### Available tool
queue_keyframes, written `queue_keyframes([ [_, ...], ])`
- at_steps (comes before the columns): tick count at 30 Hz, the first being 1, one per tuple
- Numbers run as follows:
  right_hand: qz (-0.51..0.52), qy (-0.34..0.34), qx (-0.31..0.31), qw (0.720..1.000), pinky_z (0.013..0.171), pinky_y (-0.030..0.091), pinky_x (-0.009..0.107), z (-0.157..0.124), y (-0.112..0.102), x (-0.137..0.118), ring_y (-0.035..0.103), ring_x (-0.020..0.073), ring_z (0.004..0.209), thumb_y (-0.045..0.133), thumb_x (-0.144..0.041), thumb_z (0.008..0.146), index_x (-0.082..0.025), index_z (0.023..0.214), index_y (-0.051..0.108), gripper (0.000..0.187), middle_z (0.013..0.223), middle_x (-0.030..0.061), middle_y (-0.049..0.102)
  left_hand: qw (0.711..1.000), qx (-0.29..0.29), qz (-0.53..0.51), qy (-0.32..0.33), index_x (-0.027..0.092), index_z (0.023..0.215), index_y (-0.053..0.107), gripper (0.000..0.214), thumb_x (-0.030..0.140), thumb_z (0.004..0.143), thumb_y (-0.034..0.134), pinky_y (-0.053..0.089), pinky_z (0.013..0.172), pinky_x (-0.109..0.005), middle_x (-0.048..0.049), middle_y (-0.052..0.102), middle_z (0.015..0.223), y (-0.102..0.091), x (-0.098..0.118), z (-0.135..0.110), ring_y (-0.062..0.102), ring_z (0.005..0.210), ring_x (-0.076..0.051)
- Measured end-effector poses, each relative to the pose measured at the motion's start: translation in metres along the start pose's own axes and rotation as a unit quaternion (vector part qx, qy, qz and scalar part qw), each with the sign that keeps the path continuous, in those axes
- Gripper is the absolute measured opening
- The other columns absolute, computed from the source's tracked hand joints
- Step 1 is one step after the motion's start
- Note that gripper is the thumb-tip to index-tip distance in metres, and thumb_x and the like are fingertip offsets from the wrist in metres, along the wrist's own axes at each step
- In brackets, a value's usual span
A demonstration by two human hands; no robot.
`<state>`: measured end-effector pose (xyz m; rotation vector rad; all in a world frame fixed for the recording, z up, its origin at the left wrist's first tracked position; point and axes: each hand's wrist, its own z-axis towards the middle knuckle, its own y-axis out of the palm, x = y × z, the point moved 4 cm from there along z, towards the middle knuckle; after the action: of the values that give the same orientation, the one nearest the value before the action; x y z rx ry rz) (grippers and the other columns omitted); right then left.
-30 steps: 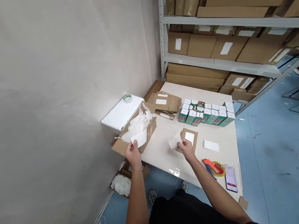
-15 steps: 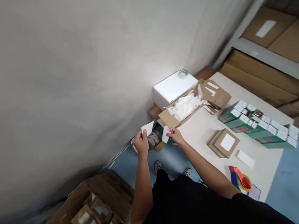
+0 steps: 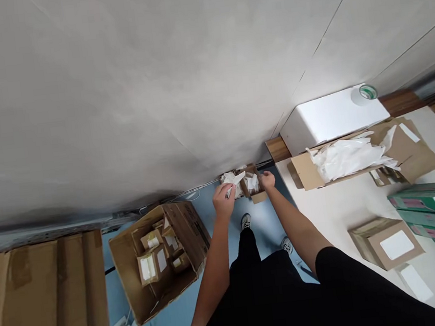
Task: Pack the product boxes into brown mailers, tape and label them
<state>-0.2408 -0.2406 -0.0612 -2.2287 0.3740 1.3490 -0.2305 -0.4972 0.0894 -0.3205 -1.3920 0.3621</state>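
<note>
My left hand (image 3: pixel 224 201) is closed on a thin white slip of paper (image 3: pixel 236 178), pinched between thumb and fingers in front of me. My right hand (image 3: pixel 267 179) hangs at the right edge of a small open cardboard box (image 3: pixel 259 197) on the floor. Its fingers are curled; what they hold, if anything, cannot be made out. White scraps (image 3: pixel 251 181) show inside that box, close to the right fingertips. Beside it, partly behind the left hand's slip, is another small container with crumpled pale material (image 3: pixel 227 178).
To the left stands a large open carton (image 3: pixel 126 278) holding small labelled boxes. The white table (image 3: pixel 325 213) at right bears a brown box (image 3: pixel 391 242), an open carton of white bags (image 3: pixel 346 159) and green boxes (image 3: pixel 423 215). A tape roll (image 3: pixel 368 92) sits on a white case (image 3: pixel 338 115).
My view has turned left, bringing more of the large carton into sight. My right hand has moved down toward the small box; the white slip it held no longer shows in its fingers.
</note>
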Motion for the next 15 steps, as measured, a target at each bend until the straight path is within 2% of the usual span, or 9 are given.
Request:
queue_keyframes([
  [4,0.024,0.024,0.052,0.998,0.087,0.05,0.035,-0.025,-0.012,-0.003,0.066,0.0231,0.095,0.064,-0.037,0.069,-0.018,0.092,0.065,0.03,0.1,0.0106,0.073,1.0,0.016,-0.006,0.003,0.024,0.093,0.079,0.025,0.043,0.094,0.063,0.054,0.095,-0.04,-0.0103,0.075,0.099,0.007,-0.007,0.008,0.069,0.098,-0.025],
  [7,0.083,0.008,0.046,0.995,0.081,0.052,0.033,-0.061,-0.037,-0.022,0.067,0.0222,0.089,0.068,-0.045,0.069,-0.019,0.095,0.067,0.037,0.096,0.0077,0.075,1.0,0.02,-0.014,0.009,0.024,0.093,0.079,0.023,0.043,0.093,0.065,0.053,0.098,-0.041,-0.0107,0.074,0.1,0.019,0.0,0.016,0.068,0.1,-0.026],
  [11,0.129,0.007,-0.014,0.992,0.073,0.051,0.032,-0.113,-0.073,-0.061,0.067,0.0214,0.079,0.07,-0.059,0.078,-0.021,0.078,0.07,0.038,0.079,0.0049,0.074,0.997,-0.033,-0.024,0.065,0.026,0.09,0.08,0.015,0.039,0.089,0.071,0.05,0.101,-0.043,-0.0105,0.074,0.101,0.049,0.035,0.016,0.067,0.101,-0.027],
  [15,0.209,0.005,-0.03,0.977,0.069,0.053,0.033,-0.14,-0.112,-0.097,0.069,0.0227,0.078,0.069,-0.067,0.08,-0.02,0.076,0.074,0.048,0.079,0.0068,0.075,0.979,-0.136,-0.025,0.151,0.027,0.087,0.079,0.009,0.033,0.087,0.073,0.05,0.095,-0.041,-0.0106,0.071,0.095,0.097,0.087,-0.009,0.066,0.097,-0.027],
])
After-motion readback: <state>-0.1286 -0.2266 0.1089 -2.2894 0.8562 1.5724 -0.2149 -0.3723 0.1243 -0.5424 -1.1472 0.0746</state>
